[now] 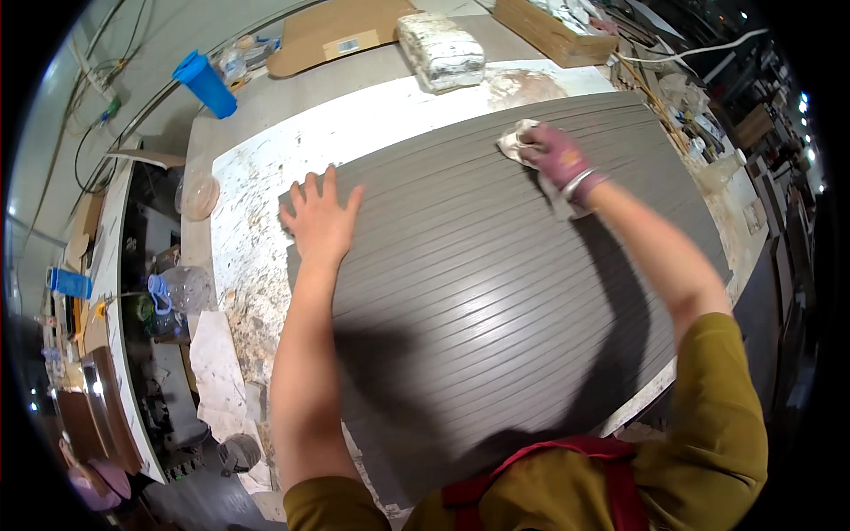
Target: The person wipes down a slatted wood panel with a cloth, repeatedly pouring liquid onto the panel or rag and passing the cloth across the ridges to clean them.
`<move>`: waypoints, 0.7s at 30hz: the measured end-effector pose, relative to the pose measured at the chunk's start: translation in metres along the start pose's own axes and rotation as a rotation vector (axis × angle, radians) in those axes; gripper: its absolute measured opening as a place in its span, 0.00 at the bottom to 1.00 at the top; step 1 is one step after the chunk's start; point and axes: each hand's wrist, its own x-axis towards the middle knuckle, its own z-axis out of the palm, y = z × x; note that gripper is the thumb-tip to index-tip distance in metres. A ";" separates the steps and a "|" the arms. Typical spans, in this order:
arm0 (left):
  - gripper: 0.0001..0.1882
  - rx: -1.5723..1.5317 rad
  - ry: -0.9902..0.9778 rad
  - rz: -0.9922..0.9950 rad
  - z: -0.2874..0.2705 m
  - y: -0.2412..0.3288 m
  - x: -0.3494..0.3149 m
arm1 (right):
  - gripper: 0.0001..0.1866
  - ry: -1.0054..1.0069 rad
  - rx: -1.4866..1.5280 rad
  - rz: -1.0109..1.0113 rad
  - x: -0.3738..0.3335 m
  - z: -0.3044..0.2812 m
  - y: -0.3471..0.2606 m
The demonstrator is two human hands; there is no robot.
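Note:
A large grey grooved panel (pixel 460 257) lies flat on the worktable, its grooves running across it. My bare left hand (pixel 323 217) rests on the panel near its left edge, fingers spread and holding nothing. Over the far right part of the panel, my right hand (pixel 558 159) wears a purple-pink glove. Its fingers are closed on a crumpled white cloth (pixel 515 142), which touches the panel's surface. A loose end of the cloth hangs below the wrist.
Beyond the panel sit a stained white block (pixel 441 51), a flat cardboard piece (pixel 336 35) and a wooden box (pixel 558 31). A blue cup (pixel 205 84) stands far left. Clutter lines the right edge near a clear bottle (pixel 722 173). A plastic jug (pixel 186 289) is at left.

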 end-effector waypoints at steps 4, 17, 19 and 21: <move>0.34 0.045 -0.014 -0.028 0.003 -0.006 0.000 | 0.06 -0.096 -0.096 -0.270 0.000 0.094 -0.111; 0.28 0.025 0.018 0.031 0.008 -0.022 0.001 | 0.20 -0.026 -0.263 0.489 -0.017 -0.063 0.113; 0.27 -0.095 -0.055 0.080 0.001 -0.039 0.009 | 0.27 -0.136 -0.573 0.423 -0.041 -0.106 0.133; 0.27 -0.242 -0.036 0.092 -0.011 -0.048 0.019 | 0.26 0.022 -0.613 0.266 -0.076 -0.127 0.180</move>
